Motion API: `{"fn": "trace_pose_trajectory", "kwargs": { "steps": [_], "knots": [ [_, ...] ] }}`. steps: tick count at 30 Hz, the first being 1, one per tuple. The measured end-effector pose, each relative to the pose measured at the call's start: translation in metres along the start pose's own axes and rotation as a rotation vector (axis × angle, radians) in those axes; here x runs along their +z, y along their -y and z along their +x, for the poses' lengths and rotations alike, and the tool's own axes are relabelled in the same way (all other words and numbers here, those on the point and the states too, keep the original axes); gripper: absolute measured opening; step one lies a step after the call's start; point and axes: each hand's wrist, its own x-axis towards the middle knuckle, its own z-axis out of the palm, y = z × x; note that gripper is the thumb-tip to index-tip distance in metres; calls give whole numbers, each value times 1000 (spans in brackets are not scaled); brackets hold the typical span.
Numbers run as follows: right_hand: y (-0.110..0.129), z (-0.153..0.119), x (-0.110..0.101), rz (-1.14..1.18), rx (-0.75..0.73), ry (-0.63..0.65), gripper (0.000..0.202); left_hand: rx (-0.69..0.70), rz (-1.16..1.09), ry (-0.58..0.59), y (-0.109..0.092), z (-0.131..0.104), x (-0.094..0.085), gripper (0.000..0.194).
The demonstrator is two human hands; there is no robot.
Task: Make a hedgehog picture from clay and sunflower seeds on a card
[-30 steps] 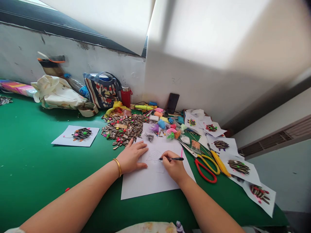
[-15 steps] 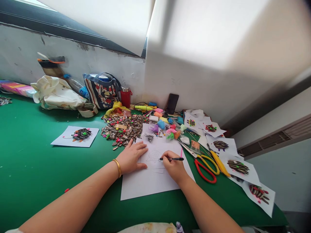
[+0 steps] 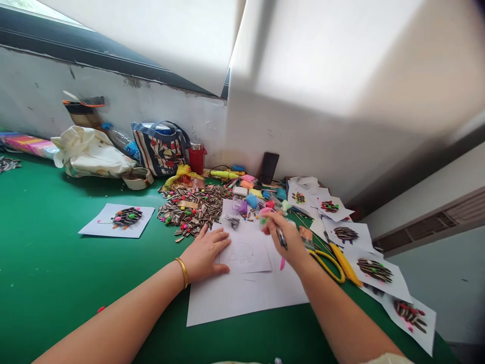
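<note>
My left hand [image 3: 207, 254], with a gold bracelet at the wrist, lies flat with fingers spread on the left edge of a small white paper [image 3: 257, 263]. On that paper is a pen-drawn hedgehog [image 3: 241, 253]. A larger white sheet [image 3: 235, 301] lies underneath. My right hand [image 3: 286, 237] is raised over the right side of the sheets, fingers closed round a black pen [image 3: 282, 238] that points down. Beyond the papers sits a pile of striped sunflower seeds [image 3: 204, 205] with small coloured balls among them.
Bags of coloured clay [image 3: 251, 200] lie behind the papers. Yellow-handled scissors [image 3: 329, 265] and a yellow cutter [image 3: 345, 265] lie right of my right hand. Finished seed hedgehog cards [image 3: 401, 283] line the right edge; another card [image 3: 109, 227] lies left. Bags [image 3: 94, 156], a red flask [image 3: 196, 158] and a phone [image 3: 268, 168] stand behind.
My right hand has lifted off the drawing and moved up and right with the pen, uncovering the hedgehog and hiding part of the scissors. My left hand stays on the paper.
</note>
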Motion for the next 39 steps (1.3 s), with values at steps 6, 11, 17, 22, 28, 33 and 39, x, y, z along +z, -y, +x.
{"fn": "trace_pose_trajectory", "kwargs": {
  "steps": [6, 11, 17, 22, 28, 33, 39],
  "knots": [
    [-83, 121, -29, -658, 100, -7, 37, -35, -25, 28, -3, 1, -6, 73],
    [-125, 179, -21, -693, 88, 57, 35, -53, -47, 58, -4, 2, -9, 75],
    [-145, 208, 2, -654, 86, 39, 29, -65, -78, 66, -4, 3, -12, 75],
    [-140, 205, 6, -579, 84, -59, 28, -67, -83, 68, -4, 3, -12, 76],
    [-95, 157, -3, -426, 29, -177, 31, -44, -57, 44, -2, 2, -8, 75],
    [-38, 64, -3, 185, 47, -134, 44, -32, -32, 36, -2, 1, -6, 73],
    [-10, -33, 12, 392, 289, -10, 40, -5, -4, 17, -1, 0, -3, 71]
  ]
}}
